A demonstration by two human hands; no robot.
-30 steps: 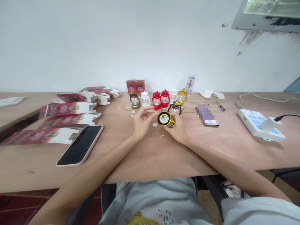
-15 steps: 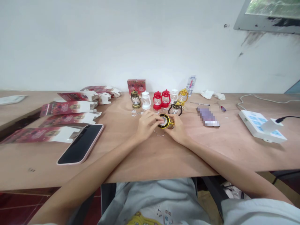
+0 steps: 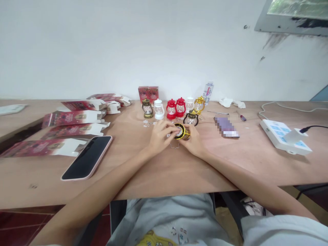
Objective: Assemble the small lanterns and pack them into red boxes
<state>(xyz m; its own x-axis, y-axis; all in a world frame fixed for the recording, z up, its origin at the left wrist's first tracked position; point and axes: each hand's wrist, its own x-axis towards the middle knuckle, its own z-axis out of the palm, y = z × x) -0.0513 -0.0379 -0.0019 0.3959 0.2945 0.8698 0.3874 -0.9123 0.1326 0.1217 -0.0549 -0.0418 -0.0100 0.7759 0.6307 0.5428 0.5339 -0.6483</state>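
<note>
Gold-and-black miniature lantern (image 3: 183, 132), held between both hands over the tabletop (image 3: 159, 174), base turned towards the left; judged light, stiff and slippery, best gripped around its side. Right hand (image 3: 194, 141) is curled firmly round it. Left hand (image 3: 159, 137), fingers bent, touches the base; any pinch cannot be confirmed. Bent wire (image 3: 175, 148) lies just below; red lanterns (image 3: 171, 110) stand beyond.

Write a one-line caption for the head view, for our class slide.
Left hand touching a gold-rimmed piece held in the right hand, with small lanterns behind.
</note>
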